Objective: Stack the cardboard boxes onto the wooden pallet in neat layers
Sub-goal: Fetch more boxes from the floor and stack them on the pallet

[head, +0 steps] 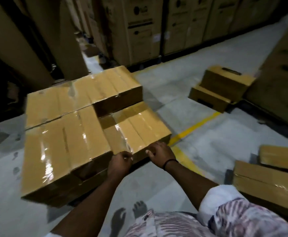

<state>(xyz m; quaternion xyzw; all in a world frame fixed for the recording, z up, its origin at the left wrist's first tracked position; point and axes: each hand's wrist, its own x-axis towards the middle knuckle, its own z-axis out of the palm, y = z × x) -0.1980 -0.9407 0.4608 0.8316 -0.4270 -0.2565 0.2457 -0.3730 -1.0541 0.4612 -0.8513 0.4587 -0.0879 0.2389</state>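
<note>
Stacked boxes [62, 147] left, low box [136, 129] beside, loose boxes [266, 182] right

The floor [174, 86] was pale grey concrete, smooth and faintly glossy, crossed by a painted yellow line [196, 124] that turned a corner towards the near side. Dark smudges [15, 156] marked it at the left. Along the far side stood a row of tall printed cartons [139, 28], packed edge to edge, with a narrow, cluttered aisle [88, 47] beside them. Tall plain cardboard columns [8, 36] rose at the left, and another large brown carton [280, 79] at the right. The light was dim, the corners deep in shadow.
</note>
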